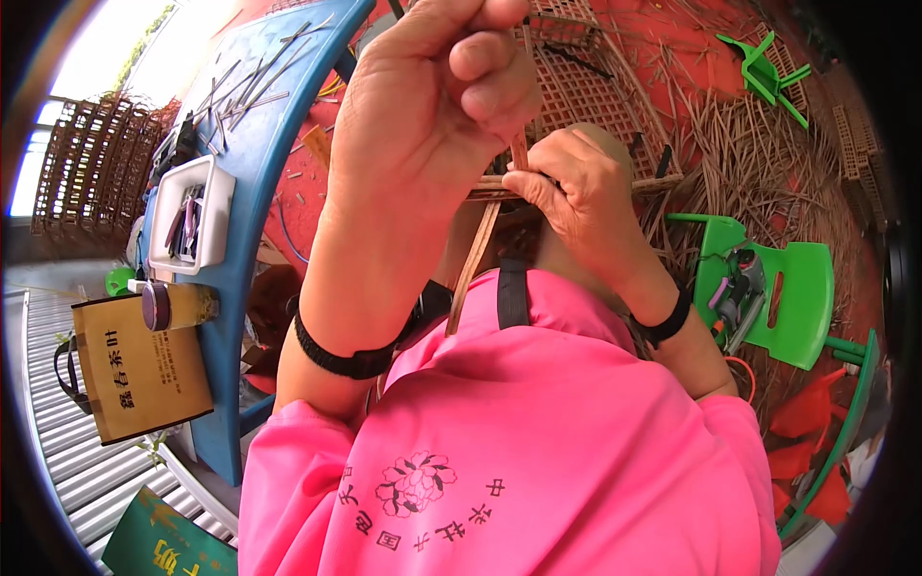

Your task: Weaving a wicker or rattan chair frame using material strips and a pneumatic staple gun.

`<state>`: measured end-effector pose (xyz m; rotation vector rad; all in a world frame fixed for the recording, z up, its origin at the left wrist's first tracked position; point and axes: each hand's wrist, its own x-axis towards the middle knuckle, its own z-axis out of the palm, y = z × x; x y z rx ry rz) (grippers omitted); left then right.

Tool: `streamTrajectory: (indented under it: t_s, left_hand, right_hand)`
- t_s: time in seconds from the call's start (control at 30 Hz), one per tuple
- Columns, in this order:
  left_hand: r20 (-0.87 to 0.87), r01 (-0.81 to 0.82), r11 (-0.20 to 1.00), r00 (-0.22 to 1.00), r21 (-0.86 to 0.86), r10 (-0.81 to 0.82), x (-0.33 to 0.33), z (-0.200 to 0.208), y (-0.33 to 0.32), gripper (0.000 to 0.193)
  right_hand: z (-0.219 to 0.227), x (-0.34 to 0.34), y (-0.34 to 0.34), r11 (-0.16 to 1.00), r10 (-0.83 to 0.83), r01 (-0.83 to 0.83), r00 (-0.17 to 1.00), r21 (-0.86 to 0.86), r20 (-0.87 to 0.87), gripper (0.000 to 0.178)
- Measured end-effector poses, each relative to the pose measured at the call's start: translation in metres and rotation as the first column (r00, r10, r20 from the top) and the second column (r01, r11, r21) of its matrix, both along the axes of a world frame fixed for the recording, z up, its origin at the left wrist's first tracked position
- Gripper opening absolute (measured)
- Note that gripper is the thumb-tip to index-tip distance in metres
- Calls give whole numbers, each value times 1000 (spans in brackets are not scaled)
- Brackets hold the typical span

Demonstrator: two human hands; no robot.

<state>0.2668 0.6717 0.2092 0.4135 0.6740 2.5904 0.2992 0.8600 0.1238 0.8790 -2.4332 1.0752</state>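
Observation:
My left hand (437,106) is raised at the top centre with its fingers curled in; what they hold, if anything, is hidden. A flat brown bamboo-like strip (473,272) slants down toward my lap, and a strip piece comes out just below the left fingers. My right hand (581,187) pinches strips, thumb against fingers, where the slanting strip meets a crosswise bundle of strips (658,182). Beyond the right hand lies an open-lattice woven panel (576,91), partly hidden by both hands.
On the left stands a blue table (226,317) with loose strips (254,86), a white tray (219,216) of tools and a lidded jar (192,305). A paper bag (144,374) is beside it. Right: a green stool (792,298) carrying tools, and piled strips (740,173) on the red floor.

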Motion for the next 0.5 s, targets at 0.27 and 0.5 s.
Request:
streamTrajectory:
  t_s: [0.27, 0.5]
  left_hand:
    - [65, -350, 876, 918, -332, 391, 18, -2, -1, 36]
    - [-946, -946, 10, 324, -324, -28, 52, -55, 2, 14]
  right_hand:
    - [6, -47, 3, 969, 244, -133, 656, -208, 714, 26]
    - [-23, -86, 4, 853, 522, -69, 95, -518, 847, 18]
